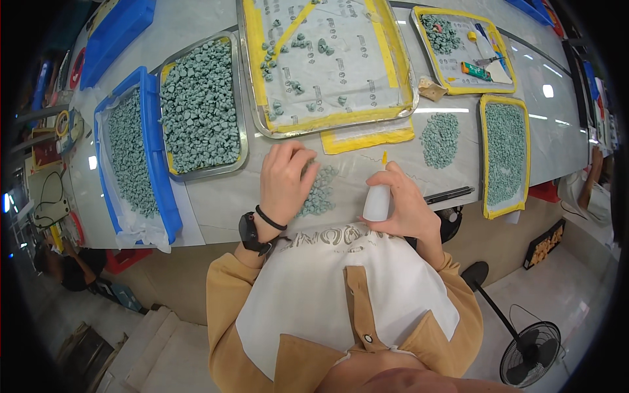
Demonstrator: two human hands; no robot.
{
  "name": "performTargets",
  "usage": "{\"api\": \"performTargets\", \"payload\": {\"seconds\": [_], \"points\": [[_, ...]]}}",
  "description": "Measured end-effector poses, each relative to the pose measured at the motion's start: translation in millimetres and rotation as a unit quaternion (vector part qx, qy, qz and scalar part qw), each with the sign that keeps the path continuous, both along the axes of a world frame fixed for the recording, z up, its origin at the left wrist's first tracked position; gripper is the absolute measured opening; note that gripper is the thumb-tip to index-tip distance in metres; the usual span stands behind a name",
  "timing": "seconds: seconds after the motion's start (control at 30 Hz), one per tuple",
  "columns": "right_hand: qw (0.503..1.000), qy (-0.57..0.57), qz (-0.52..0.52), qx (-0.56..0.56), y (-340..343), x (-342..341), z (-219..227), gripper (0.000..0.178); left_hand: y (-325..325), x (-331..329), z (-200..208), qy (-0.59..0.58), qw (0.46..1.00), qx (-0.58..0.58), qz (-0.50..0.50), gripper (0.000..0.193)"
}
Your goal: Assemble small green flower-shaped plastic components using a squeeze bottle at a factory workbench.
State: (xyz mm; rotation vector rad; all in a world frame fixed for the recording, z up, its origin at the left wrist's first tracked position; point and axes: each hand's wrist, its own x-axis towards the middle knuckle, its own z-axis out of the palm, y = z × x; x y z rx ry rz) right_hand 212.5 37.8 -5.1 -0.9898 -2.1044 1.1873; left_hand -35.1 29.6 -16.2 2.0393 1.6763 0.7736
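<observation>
My right hand (405, 200) is wrapped round a small white squeeze bottle (377, 202) with a yellow pointed nozzle, held upright near the table's front edge. Left of it a loose pile of green-grey stones (319, 193) lies on the grey table. My left hand (286, 182) rests at that pile's left side, its fingers curled in toward the thumb. Whatever is between those fingertips, if anything, is hidden. Another pile of smaller green stones (440, 139) lies to the right of the bottle.
A metal tray (244, 141) of larger stones and a blue tray (171, 216) stand left. A large paper-lined tray (411, 98) is ahead. Yellow-edged trays (485, 157) (452, 90) stand right, one holding tools. A black pen (449, 195) lies by my right hand.
</observation>
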Motion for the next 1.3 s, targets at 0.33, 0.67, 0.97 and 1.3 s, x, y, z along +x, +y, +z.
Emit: {"api": "performTargets", "payload": {"seconds": [0.33, 0.67, 0.97, 1.3], "points": [[0.962, 0.222, -0.099, 0.121, -15.7, 3.3, -0.9, 0.042, -9.0, 20.1, 15.6, -0.199, 0.977, -0.046, 0.061, 0.014], [0.951, 0.278, -0.037, 0.130, -0.8, -13.1, 13.4, 0.047, -16.9, 29.2, 9.5, -0.542, 0.761, -0.355, -0.044, 0.024], [0.957, 0.267, -0.028, 0.110, -1.7, -10.1, 2.2, 0.056, -16.9, 29.7, 13.8, -0.507, 0.811, -0.291, -0.020, 0.037], [0.964, 0.219, -0.029, 0.149, 1.0, -17.9, -0.2, 0.042, -19.5, 31.4, 7.2, -0.574, 0.777, -0.258, -0.019, 0.028]]}}
